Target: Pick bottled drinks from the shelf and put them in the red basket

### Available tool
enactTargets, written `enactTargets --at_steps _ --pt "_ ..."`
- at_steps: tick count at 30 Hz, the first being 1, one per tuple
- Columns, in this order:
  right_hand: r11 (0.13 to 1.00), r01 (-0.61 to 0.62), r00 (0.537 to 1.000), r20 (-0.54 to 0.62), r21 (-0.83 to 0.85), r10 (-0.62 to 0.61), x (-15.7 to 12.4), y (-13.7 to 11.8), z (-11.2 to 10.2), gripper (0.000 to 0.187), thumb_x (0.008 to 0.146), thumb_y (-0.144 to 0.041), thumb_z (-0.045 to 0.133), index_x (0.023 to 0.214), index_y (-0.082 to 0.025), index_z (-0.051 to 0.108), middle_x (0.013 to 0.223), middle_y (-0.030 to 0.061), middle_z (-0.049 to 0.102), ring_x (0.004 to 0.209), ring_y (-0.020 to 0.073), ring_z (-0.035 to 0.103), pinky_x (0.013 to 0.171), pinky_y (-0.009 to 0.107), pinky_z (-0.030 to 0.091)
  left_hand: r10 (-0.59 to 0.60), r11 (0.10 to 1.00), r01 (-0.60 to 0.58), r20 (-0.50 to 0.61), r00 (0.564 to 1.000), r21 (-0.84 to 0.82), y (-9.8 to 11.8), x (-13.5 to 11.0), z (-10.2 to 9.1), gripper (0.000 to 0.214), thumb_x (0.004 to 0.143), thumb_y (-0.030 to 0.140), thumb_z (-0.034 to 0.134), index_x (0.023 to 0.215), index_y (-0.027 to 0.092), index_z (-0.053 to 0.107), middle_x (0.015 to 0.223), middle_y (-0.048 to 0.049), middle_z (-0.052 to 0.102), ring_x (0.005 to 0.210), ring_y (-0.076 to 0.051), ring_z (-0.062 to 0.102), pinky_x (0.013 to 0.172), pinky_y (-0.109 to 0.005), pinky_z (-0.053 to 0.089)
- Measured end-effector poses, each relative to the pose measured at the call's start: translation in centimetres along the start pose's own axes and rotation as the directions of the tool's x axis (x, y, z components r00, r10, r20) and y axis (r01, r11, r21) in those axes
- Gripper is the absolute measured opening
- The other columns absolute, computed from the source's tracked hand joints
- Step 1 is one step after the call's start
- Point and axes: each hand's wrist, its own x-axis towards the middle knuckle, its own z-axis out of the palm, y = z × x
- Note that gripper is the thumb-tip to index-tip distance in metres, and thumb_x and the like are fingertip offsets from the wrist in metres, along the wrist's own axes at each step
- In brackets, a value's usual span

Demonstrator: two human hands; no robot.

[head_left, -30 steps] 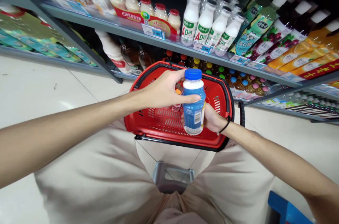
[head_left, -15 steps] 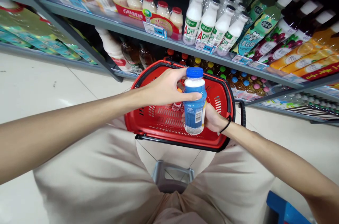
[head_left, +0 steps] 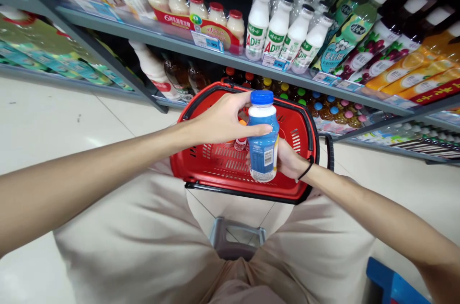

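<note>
Head view: blue bottle (head_left: pixel 263 143) upright, long axis vertical, blue cap on top, held over the red basket (head_left: pixel 247 188) on my lap. My left hand (head_left: pixel 223 121) comes in from the left, fingers curled round the bottle's shoulder just under the cap, thumb across the front. My right hand (head_left: pixel 290 160) wraps the lower body from behind and to the right. Both hands touch it; the right sits lower, nearer the basket floor. Small bottles (head_left: pixel 240 143) lie in the basket directly behind. Drinks shelf (head_left: pixel 215 57) beyond.
</note>
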Motion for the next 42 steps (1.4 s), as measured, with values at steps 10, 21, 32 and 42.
enactTargets --at_steps 10,21,32,42 --pt "0.999 0.027 0.999 0.045 -0.036 -0.025 -0.05 0.27 -0.23 0.034 0.098 -0.046 0.051 0.095 -0.020 0.072 0.076 0.0100 0.077 0.072 0.0285 0.073 0.075 0.043 0.061 0.004 1.000 -0.004 -0.002 1.000 -0.022 0.21 -0.25 0.08 0.055 0.081 0.052 0.082 0.118 0.014 0.068 0.107 -0.0094 0.077 0.094 -0.022 0.071 0.082 -0.034 0.059" --pt "0.999 0.021 0.999 0.033 -0.036 -0.020 0.21 0.34 0.23 0.039 0.101 -0.044 0.045 0.095 -0.018 0.073 0.073 0.0078 0.075 0.067 0.0258 0.073 0.075 0.042 0.061 -0.020 1.000 0.019 -0.011 1.000 -0.015 0.22 -0.61 -0.12 0.055 0.080 0.054 0.081 0.116 0.014 0.068 0.103 -0.0087 0.076 0.087 -0.021 0.071 0.078 -0.033 0.060" --pt "1.000 0.016 0.998 0.060 -0.006 -0.016 0.29 0.41 -0.50 0.041 0.099 -0.055 0.054 0.094 -0.019 0.073 0.073 0.0095 0.074 0.078 0.0284 0.075 0.078 0.042 0.061 -0.030 0.999 0.029 -0.011 0.999 -0.035 0.32 -0.25 0.16 0.054 0.080 0.054 0.081 0.114 0.015 0.068 0.104 -0.0089 0.075 0.090 -0.022 0.071 0.080 -0.034 0.060" --pt "0.999 0.007 1.000 -0.010 0.035 -0.007 -0.02 0.18 0.13 0.042 0.106 -0.047 0.042 0.108 -0.020 0.075 0.084 0.0060 0.079 0.087 0.0256 0.076 0.087 0.041 0.063 -0.037 0.999 0.037 -0.010 0.999 -0.033 0.25 -0.33 0.32 0.053 0.079 0.052 0.081 0.114 0.014 0.068 0.104 -0.0084 0.076 0.088 -0.021 0.071 0.079 -0.034 0.060"
